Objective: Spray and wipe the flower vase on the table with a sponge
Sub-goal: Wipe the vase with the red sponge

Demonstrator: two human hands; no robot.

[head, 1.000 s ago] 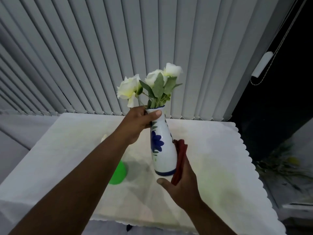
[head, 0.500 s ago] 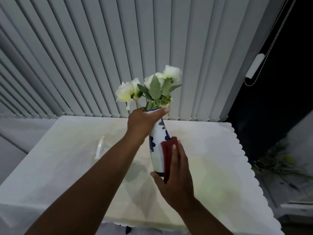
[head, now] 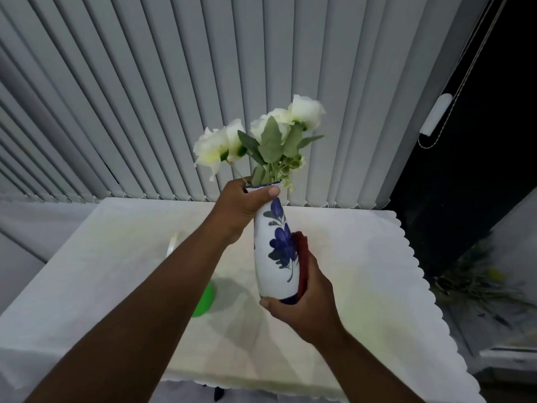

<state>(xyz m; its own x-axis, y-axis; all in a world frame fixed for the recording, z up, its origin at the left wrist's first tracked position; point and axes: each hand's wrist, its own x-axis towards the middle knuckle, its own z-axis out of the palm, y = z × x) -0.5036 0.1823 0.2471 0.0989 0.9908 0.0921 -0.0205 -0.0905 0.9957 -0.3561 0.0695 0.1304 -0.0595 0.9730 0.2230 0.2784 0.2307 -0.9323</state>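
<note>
A white vase painted with blue flowers is held up above the table, tilted slightly. It holds white roses with green leaves. My left hand grips the vase's neck just under the rim. My right hand cups the vase's lower right side and base, pressing a dark red sponge against it. Only the sponge's edge shows between my palm and the vase.
The table wears a white cloth with a scalloped edge. A green spray bottle lies on it behind my left forearm, mostly hidden. Vertical blinds hang behind the table. A dark opening and leafy debris are at the right.
The vase has turned in my hands, so the blue flower now faces me. My right hand with the sponge slid from the vase's front round to its lower right side.
</note>
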